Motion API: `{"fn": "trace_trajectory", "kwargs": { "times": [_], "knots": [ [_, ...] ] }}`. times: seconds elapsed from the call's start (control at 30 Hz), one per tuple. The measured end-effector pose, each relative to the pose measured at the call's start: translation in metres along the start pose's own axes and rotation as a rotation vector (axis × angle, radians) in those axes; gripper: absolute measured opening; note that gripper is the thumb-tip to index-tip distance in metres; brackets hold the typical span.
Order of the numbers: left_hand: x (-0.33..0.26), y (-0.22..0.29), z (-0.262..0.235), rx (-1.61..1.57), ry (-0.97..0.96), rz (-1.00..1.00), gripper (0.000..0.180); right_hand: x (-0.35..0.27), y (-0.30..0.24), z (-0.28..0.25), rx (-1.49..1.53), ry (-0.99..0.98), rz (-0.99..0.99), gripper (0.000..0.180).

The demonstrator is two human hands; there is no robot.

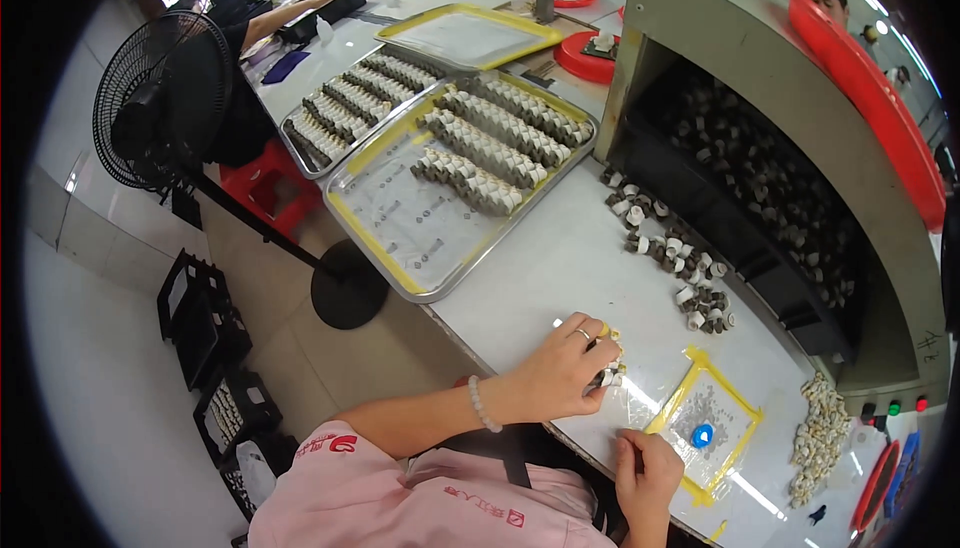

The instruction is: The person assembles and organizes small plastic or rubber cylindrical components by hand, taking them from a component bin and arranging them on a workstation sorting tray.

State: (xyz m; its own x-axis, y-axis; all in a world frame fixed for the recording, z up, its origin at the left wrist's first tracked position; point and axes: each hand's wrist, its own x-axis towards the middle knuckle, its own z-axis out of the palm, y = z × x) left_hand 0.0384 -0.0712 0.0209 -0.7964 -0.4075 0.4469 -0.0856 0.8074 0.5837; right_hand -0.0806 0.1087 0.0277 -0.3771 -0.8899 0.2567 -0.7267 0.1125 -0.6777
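My left hand (572,363), with a ring and a beaded bracelet, is closed around a short cluster of small white-and-dark cylindrical parts (612,376), just above the white table. Its palm hides most of them. Nearer the table's front edge, my right hand (650,470) has its fingers curled with the thumb alongside; whatever it may hold is hidden. Beside it lies a clear sheet framed by yellow tape (735,403), bearing small clear dots and a round blue piece (702,436). Loose white-and-dark parts (690,266) lie scattered in front of the grey-green bin.
Rows of the parts fill much of a yellow-edged metal tray (400,248); another filled tray (310,153) sits behind. A large bin (730,8) of parts stands right. Small cream pieces (822,438) are heaped near it. A black fan (165,103) stands left. Another person's arm (285,16) reaches in beyond.
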Motion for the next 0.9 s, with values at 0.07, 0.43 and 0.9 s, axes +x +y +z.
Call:
{"fn": "trace_trajectory", "kwargs": {
  "times": [0.07,0.43,0.9],
  "knots": [
    [0.001,-0.001,-0.007,-0.02,0.011,-0.034,0.044,-0.001,0.002,0.0,0.017,0.016,-0.02,0.006],
    [-0.006,-0.084,-0.128,0.365,0.356,-0.516,0.031,0.004,0.003,-0.005,0.078,-0.015,0.05,0.004],
    [-0.007,-0.098,-0.13,0.259,0.31,-0.534,0.035,-0.007,0.008,-0.01,0.073,-0.034,0.022,0.012]
  ]
}}
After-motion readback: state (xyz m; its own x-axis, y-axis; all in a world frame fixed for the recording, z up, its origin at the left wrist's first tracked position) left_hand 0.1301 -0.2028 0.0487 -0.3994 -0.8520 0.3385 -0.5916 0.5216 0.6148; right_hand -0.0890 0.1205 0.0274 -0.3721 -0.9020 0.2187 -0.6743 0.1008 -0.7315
